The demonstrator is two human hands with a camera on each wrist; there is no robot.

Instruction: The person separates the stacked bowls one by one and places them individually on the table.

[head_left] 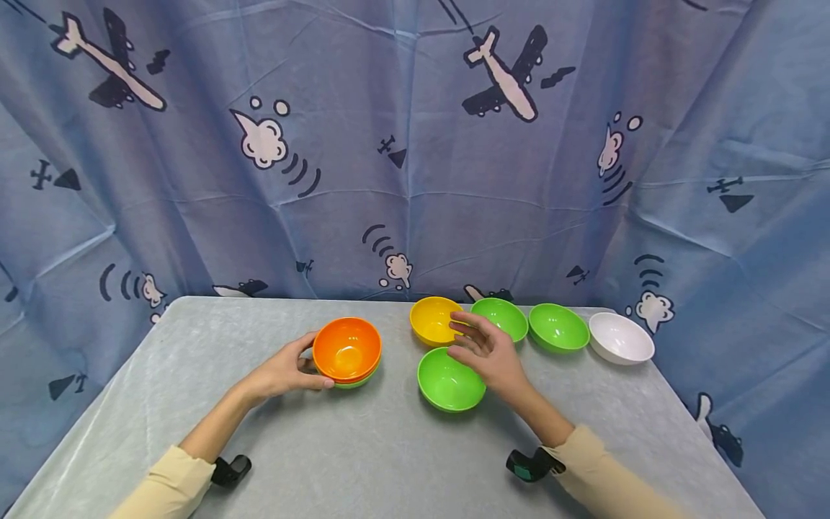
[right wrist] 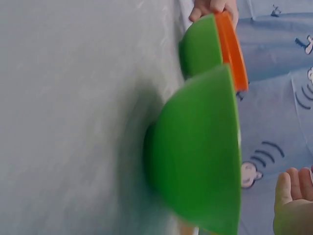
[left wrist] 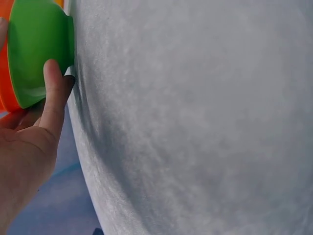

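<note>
My left hand (head_left: 285, 371) grips the side of a small stack of bowls, thumb at the front and fingers behind. An orange bowl (head_left: 346, 347) tops the stack, nested in a green bowl (left wrist: 41, 49) at the bottom, whose foot is at the tabletop in the left wrist view. Over to the right, my right hand (head_left: 493, 357) hovers with loosely bent fingers and nothing in them. Below it stands a single green bowl (head_left: 450, 386); the same green bowl (right wrist: 195, 156) looms large in the right wrist view. Just behind is a yellow bowl (head_left: 431, 321), partly overlapped by the fingertips.
Along the table's back right run a green bowl (head_left: 502, 317), another green bowl (head_left: 558, 328) and a white bowl (head_left: 621, 339), all upright. A pale cloth covers the table (head_left: 311, 461). A blue curtain (head_left: 350, 144) with printed planes hangs right behind its back edge.
</note>
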